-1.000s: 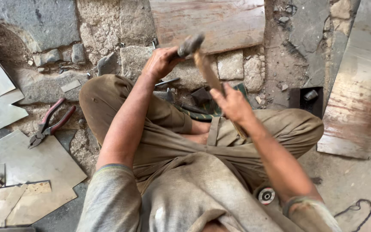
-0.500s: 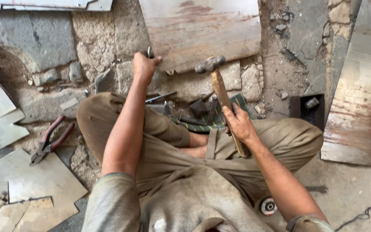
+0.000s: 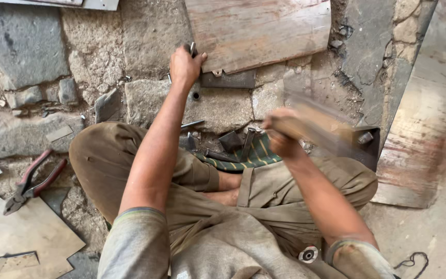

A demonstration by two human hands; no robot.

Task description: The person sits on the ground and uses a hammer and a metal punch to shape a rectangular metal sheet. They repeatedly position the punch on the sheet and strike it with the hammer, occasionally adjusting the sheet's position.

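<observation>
Fingers of the left hand (image 3: 184, 64) pinch a small metal punch (image 3: 192, 49) against the rusty sheet (image 3: 259, 31); the right hand (image 3: 281, 133) grips a blurred hammer handle (image 3: 321, 126).

You have no packages, labels, signs or screens in front of you. What lies around you on the stone floor is bare metal sheet, tools and cloth, none of it wrapped or marked.
</observation>
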